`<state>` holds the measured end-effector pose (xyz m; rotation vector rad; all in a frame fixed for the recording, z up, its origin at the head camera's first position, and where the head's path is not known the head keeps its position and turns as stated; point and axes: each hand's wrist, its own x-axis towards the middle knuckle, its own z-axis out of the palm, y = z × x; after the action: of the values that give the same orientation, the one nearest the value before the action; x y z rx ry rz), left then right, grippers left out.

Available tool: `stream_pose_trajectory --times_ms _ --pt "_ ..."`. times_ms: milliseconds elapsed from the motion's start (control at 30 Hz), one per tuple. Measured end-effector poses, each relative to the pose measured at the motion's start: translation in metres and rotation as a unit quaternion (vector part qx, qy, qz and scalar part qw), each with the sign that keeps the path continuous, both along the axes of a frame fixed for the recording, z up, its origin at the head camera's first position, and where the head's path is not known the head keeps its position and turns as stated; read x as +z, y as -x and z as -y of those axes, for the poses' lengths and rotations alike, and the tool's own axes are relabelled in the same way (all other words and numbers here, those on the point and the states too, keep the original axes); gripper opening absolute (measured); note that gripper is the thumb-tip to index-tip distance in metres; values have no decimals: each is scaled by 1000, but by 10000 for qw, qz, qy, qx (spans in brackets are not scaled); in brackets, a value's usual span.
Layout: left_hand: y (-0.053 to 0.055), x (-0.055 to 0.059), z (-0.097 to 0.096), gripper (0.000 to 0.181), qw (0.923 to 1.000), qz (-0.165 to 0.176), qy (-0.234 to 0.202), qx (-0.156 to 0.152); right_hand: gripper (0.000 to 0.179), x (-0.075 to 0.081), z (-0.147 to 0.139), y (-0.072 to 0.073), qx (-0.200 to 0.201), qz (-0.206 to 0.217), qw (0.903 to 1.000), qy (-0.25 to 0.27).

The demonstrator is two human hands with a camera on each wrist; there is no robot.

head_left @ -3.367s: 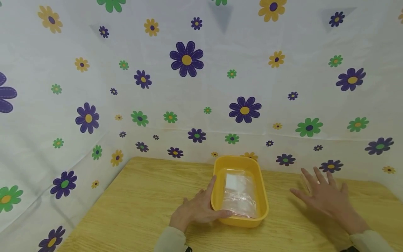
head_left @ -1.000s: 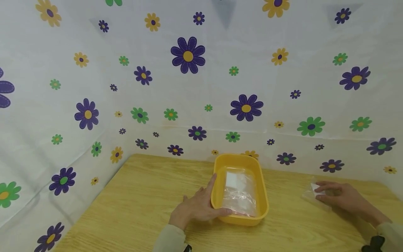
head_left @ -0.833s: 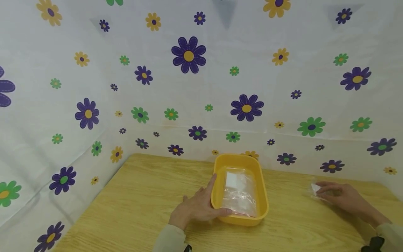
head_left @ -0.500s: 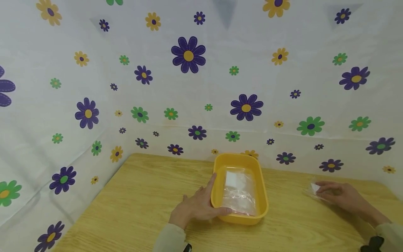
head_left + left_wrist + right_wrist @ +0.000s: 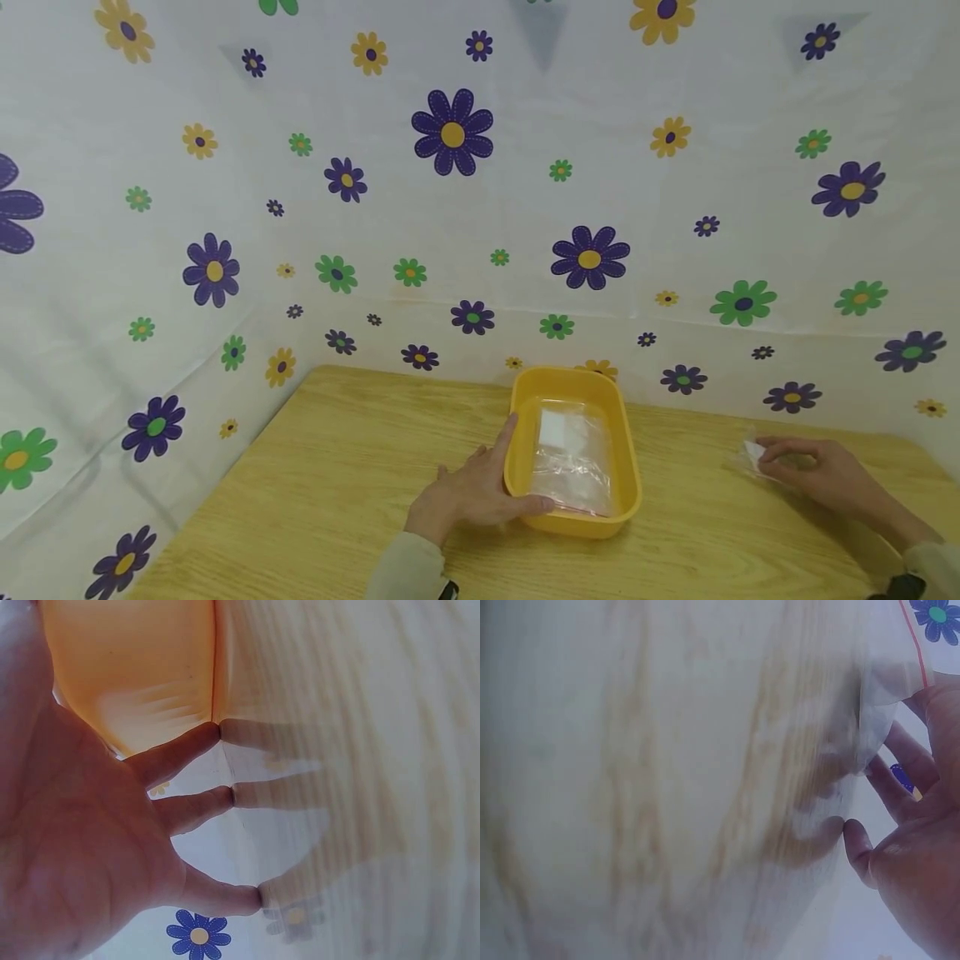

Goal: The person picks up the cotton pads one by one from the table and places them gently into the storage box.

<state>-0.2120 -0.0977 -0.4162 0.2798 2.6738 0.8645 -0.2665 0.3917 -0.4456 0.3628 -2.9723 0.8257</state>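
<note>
A yellow plastic tray [image 5: 630,492] stands on the wooden table, with a clear zip bag [image 5: 581,483] lying flat inside it. The bag has a white patch near its top and a red line along its lower edge. My left hand [image 5: 468,496] rests at the tray's near left corner, thumb over the rim and index finger along the side. In the left wrist view, several of its fingers are straight, tips on the table. Farther right, my right hand [image 5: 828,475] pinches another small clear bag [image 5: 750,454] with white inside. Its red zip line shows in the right wrist view.
The wood-grain table [image 5: 337,467] reaches back to a white flower-printed cloth [image 5: 510,208] that hangs behind it and on the left side. The tray's far end lies close to that cloth.
My right hand, earlier spread with fingers apart at the table's right, now pinches the small bag there, which has shifted slightly. My left hand and the tray stay in place.
</note>
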Motion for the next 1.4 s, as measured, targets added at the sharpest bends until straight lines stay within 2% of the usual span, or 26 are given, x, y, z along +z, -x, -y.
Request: stream_pose_trajectory --times_ms 300,400,767,933,1133,1400 --pt "0 0 1 123 10000 -2 -40 -3 3 -3 -2 -4 155 -475 9987 73" --pt "0 1 0 123 10000 -14 -39 -12 7 -2 0 -7 196 -734 9971 24" --pt "-1 0 0 123 10000 24 -57 -4 19 15 25 -20 585 -1158 9914 172" --pt "0 0 1 124 10000 -9 -87 -19 26 25 41 -24 777 -1564 9845 143" --pt "1 0 1 124 10000 -28 -70 -61 37 34 59 -28 1070 -2172 9702 31" --pt "0 1 0 122 10000 8 -11 -45 42 45 86 -31 1332 -2454 9602 40"
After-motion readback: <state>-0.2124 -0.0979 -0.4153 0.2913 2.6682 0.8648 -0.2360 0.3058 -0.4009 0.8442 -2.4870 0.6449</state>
